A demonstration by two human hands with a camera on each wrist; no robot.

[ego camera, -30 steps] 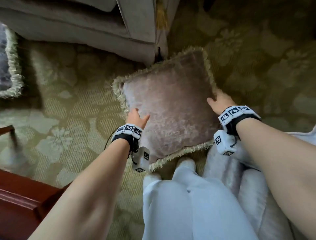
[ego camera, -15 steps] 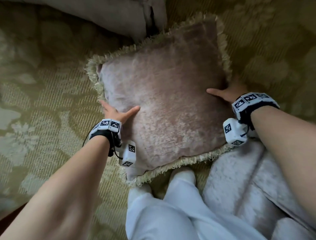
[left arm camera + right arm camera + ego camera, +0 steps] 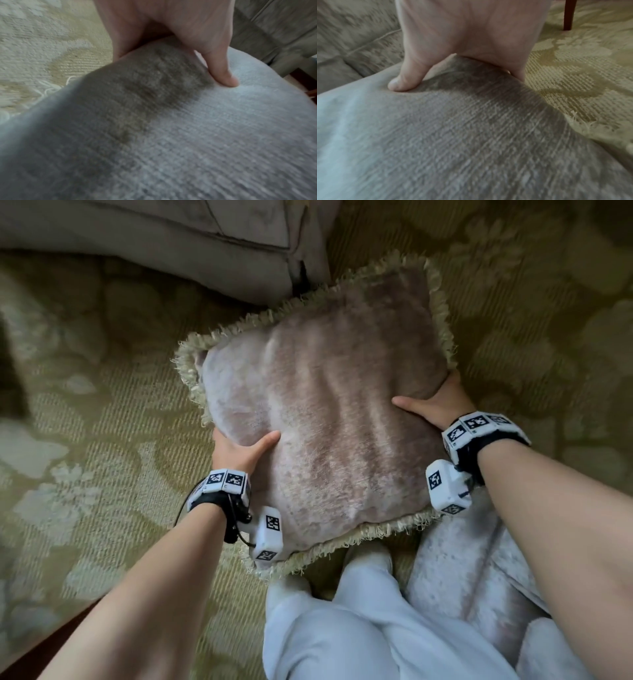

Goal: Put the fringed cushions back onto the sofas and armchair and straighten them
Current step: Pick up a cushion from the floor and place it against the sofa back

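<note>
One fringed cushion [image 3: 329, 419] is seen; two hands, left [image 3: 239, 451] and right [image 3: 436, 405]; one sofa [image 3: 191, 237]; one carpet [image 3: 85, 405].

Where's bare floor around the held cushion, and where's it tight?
Bare carpet runs wide to the left of the fringed cushion, below the sofa base. More carpet lies beyond the right hand, toward the upper right. Crowded: the cushion's top fringe against the sofa corner, and the near edge over the person's feet and another pale cushion. Left hand grips too.
</note>
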